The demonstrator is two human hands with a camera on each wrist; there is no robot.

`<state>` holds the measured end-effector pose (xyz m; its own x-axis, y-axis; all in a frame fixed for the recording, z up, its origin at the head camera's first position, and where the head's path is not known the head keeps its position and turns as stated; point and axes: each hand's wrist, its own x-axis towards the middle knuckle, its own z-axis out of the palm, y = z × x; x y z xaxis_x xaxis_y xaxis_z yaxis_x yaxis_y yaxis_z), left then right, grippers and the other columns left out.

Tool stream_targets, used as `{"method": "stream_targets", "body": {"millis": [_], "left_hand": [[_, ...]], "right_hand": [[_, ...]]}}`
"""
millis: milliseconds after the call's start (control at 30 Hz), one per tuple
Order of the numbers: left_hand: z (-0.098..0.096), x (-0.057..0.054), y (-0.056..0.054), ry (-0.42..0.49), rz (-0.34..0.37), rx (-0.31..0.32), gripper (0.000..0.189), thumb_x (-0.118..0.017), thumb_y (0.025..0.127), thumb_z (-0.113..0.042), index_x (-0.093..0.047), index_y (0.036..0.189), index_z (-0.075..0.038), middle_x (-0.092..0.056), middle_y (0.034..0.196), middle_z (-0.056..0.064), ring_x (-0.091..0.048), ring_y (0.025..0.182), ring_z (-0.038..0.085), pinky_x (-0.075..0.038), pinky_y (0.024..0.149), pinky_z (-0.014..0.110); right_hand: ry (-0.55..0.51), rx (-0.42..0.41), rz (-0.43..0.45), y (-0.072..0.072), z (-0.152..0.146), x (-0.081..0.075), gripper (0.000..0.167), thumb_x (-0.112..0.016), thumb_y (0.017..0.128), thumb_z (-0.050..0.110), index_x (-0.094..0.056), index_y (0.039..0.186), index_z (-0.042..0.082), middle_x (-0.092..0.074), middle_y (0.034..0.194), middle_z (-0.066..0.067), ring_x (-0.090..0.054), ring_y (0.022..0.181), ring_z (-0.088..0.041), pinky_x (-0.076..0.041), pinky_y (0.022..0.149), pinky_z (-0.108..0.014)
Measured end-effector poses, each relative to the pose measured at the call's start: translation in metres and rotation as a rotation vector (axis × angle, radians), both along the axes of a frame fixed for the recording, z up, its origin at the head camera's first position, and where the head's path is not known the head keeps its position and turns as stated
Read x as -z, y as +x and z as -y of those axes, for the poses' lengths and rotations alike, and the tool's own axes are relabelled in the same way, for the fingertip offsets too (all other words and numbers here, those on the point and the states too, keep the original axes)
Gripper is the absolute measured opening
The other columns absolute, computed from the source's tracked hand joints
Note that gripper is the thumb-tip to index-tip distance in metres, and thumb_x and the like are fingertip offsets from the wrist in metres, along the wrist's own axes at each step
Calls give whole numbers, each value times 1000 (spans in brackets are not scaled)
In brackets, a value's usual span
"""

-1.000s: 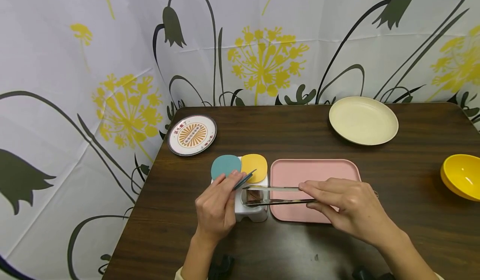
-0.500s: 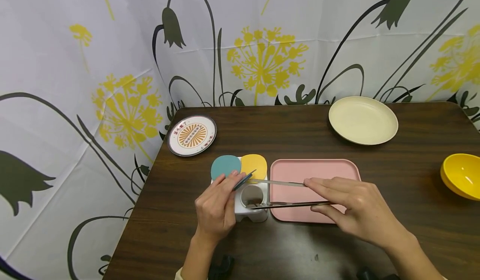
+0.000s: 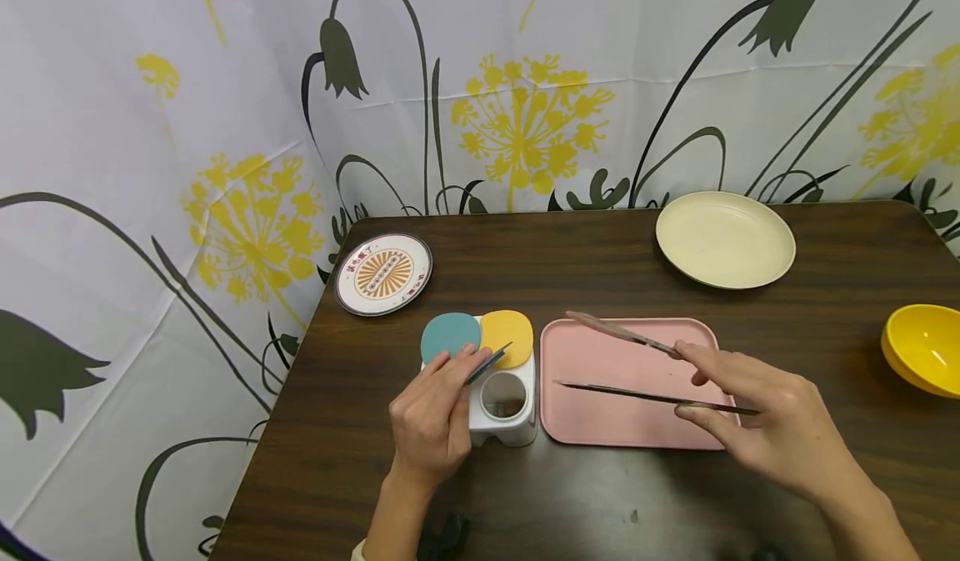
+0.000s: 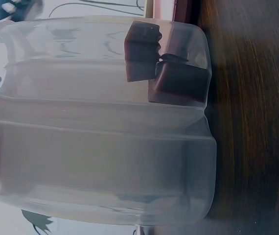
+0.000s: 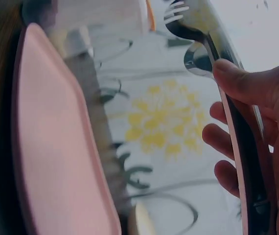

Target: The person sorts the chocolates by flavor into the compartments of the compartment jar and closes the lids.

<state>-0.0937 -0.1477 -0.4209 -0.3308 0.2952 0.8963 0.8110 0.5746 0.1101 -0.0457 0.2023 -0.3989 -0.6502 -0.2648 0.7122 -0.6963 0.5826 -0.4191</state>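
My left hand (image 3: pixel 432 419) holds up a blue lid (image 3: pixel 489 364), seen nearly edge-on, of a white seasoning box (image 3: pixel 513 436). One round opening of the box shows uncovered beside it; a teal lid (image 3: pixel 450 336) and a yellow lid (image 3: pixel 507 338) cover others. Through the box's clear wall, the left wrist view shows dark brown blocks (image 4: pixel 178 81) at the bottom of one compartment. Over the pink tray (image 3: pixel 630 432), my right hand (image 3: pixel 765 415) holds metal tongs (image 3: pixel 618 329) with spread arms. The right wrist view shows a fork end (image 5: pixel 178 24) and a spoon end (image 5: pixel 197 58), nothing between them.
A patterned round plate (image 3: pixel 384 274) lies at the table's back left, and a cream plate (image 3: pixel 725 240) at the back right. To the far right stands a yellow bowl (image 3: pixel 924 348). A flowered curtain (image 3: pixel 525 69) hangs behind the wooden table (image 3: pixel 585 503).
A brown block between the tong ends at the box opening has left the tongs. The tongs have spread and moved right, over the pink tray. The left hand keeps its place on the lid.
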Motion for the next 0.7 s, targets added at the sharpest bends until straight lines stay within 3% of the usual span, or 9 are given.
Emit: {"method": "stream_targets", "body": {"millis": [100, 233, 367, 467, 533, 600, 700], "left_hand": [[0, 0, 1, 4, 4, -1, 31, -45, 99, -11, -69, 116, 1, -73, 108, 8, -72, 94, 26, -53, 90, 41], [1, 0, 1, 3, 19, -1, 31, -45, 99, -11, -69, 116, 0, -73, 109, 7, -71, 95, 26, -53, 90, 42], [1, 0, 1, 1, 26, 1, 31, -45, 99, -11, -69, 117, -1, -73, 110, 7, -71, 96, 26, -52, 90, 42], [0, 0, 1, 0, 23, 2, 31, -45, 99, -11, -69, 117, -1, -73, 110, 7, -71, 96, 26, -52, 90, 42], [0, 0, 1, -1, 21, 2, 31, -45, 100, -11, -69, 117, 0, -73, 109, 7, -71, 96, 26, -52, 90, 42], [0, 0, 1, -1, 18, 2, 31, -45, 100, -11, -69, 116, 0, -73, 109, 7, -71, 96, 26, -53, 90, 43], [0, 0, 1, 0, 16, 1, 32, -45, 100, -11, -69, 116, 0, -73, 109, 8, -71, 96, 26, -53, 90, 43]], "right_hand": [[-12, 96, 109, 6, -15, 9, 53, -83, 79, 31, -69, 123, 6, -67, 90, 10, -57, 72, 7, -44, 56, -10], [-25, 227, 212, 13, -33, 22, 75, -90, 56, -3, -67, 127, 8, -68, 98, 16, -61, 67, 10, -47, 54, -11], [-47, 422, 277, 17, -49, 35, 72, -92, 59, 5, -68, 127, 11, -59, 93, 36, -55, 66, 20, -45, 52, -14], [-21, 608, 400, 21, -60, 44, 68, -91, 66, 22, -67, 129, 15, -69, 86, 25, -48, 63, 22, -39, 50, -28], [11, 712, 487, 23, -67, 49, 68, -88, 70, 32, -64, 132, 15, -75, 86, 5, -54, 62, 7, -36, 50, -37], [27, 786, 572, 25, -74, 54, 70, -84, 74, 40, -61, 135, 14, -73, 88, -17, -59, 65, -16, -37, 51, -46], [34, 858, 677, 27, -81, 60, 73, -79, 78, 46, -57, 139, 13, -67, 106, -29, -57, 83, -50, -40, 59, -60]]}}
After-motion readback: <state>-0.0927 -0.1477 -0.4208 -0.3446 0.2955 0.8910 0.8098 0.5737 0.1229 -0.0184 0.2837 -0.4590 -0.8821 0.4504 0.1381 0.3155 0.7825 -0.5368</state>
